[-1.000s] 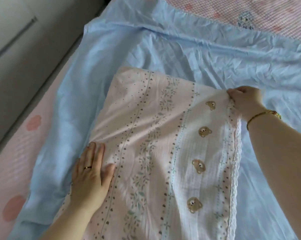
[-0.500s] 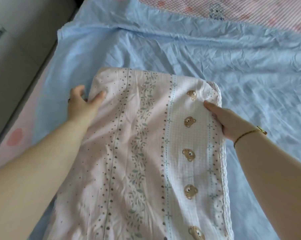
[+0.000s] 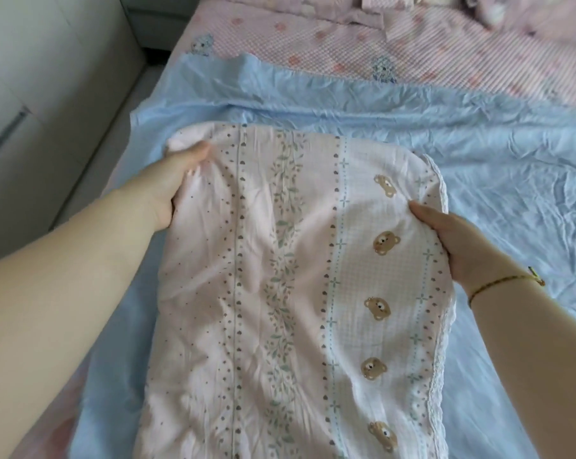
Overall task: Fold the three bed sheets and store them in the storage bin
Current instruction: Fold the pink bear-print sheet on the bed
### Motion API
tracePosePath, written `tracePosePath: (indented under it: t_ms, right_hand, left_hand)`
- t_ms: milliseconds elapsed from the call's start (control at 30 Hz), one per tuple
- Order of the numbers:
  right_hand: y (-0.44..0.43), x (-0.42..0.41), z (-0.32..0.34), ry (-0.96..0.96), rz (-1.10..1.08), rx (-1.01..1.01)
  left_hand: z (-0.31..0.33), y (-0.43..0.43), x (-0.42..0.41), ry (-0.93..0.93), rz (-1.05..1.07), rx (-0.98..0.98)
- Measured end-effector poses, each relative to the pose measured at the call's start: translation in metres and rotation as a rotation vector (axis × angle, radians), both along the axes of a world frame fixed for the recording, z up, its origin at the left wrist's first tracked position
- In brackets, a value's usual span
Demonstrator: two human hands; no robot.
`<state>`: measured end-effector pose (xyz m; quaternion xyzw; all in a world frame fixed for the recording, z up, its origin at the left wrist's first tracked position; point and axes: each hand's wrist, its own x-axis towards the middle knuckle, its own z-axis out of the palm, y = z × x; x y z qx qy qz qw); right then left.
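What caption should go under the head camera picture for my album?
The left hand and right hand grip the pink bear sheet by its far edge, atop the blue sheet.

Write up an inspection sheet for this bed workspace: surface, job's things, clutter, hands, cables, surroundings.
Surface: pink checked bed cover, partly under the sheets.
Job's things: pink bear-print sheet, partly folded, lies on the blue sheet, which is spread out and wrinkled; third sheet and storage bin not seen.
Clutter: bunched pink bedding at the far edge.
Hands: left hand grips the pink sheet's far left corner; right hand grips its right edge, gold bracelet on the wrist.
Cables: nothing seen.
Surroundings: white cabinet left of the bed.
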<state>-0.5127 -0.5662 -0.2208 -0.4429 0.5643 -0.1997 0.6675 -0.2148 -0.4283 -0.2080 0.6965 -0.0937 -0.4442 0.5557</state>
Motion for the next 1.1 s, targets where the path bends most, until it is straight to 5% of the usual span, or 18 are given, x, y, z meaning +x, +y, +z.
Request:
tracePosePath:
  t_ms: [433, 567, 800, 1100]
  right_hand:
    - [0.046, -0.018, 0.349, -0.335, -0.098, -0.652]
    - [0.062, -0.04, 0.407, -0.398, -0.03, -0.809]
    - [0.088, -0.074, 0.362, -0.348, 0.044, -0.79]
    - [0.177, -0.138, 0.157, -0.019, -0.044, -0.339]
  left_hand:
    - [0.349, 0.054, -0.041, -0.33, 0.045, -0.613]
    - [0.401, 0.077, -0.055, -0.445, 0.023, -0.718]
    - [0.345, 0.111, -0.083, -0.416, -0.025, -0.632]
    - [0.161, 0.208, -0.146, -0.248, -0.124, 0.06]
